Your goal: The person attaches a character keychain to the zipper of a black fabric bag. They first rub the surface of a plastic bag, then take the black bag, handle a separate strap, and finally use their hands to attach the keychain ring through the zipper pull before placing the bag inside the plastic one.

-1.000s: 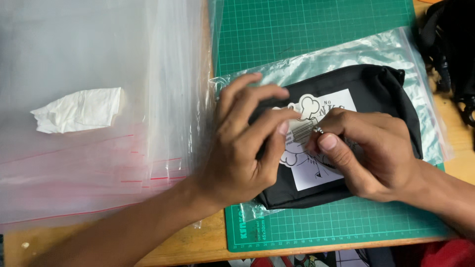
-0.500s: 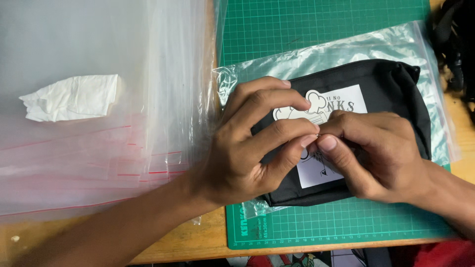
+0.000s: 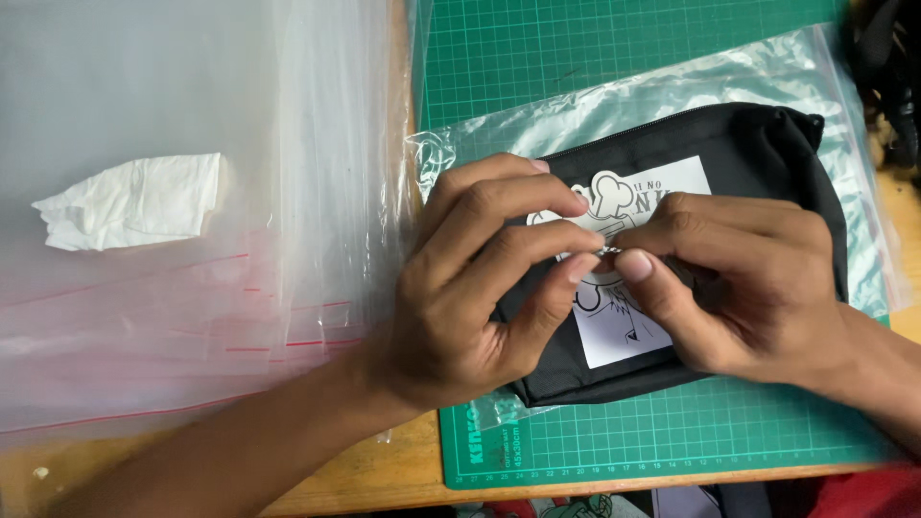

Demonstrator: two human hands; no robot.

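Several clear plastic bags [image 3: 192, 192] with thin red seal lines lie stacked at the left, covering that part of the wooden surface [image 3: 403, 480]. A crumpled white paper scrap [image 3: 134, 201] shows among their layers. Right of the stack, a green cutting mat [image 3: 614, 58] with a printed grid covers the surface, and on it lies another clear bag [image 3: 758, 82], slanted, with its top toward the upper right.

A black zippered pouch [image 3: 758, 158] rests on that bag near the middle of the mat, its zipper running along the upper edge. A white label [image 3: 662, 187] with a black cartoon drawing sits on the pouch's front.

The left hand [image 3: 470, 288] is over the left half of the pouch, fingers curled in, the thumb and fingertips pinched narrowly together at the middle of the label. The right hand [image 3: 739, 288] comes in from the right edge, its thumb and fingertips meeting those of the left hand at the same spot. What small thing they pinch there cannot be told; it is hidden between the fingertips.

Dark items [image 3: 887, 77] lie at the upper right corner, too cut off to tell.
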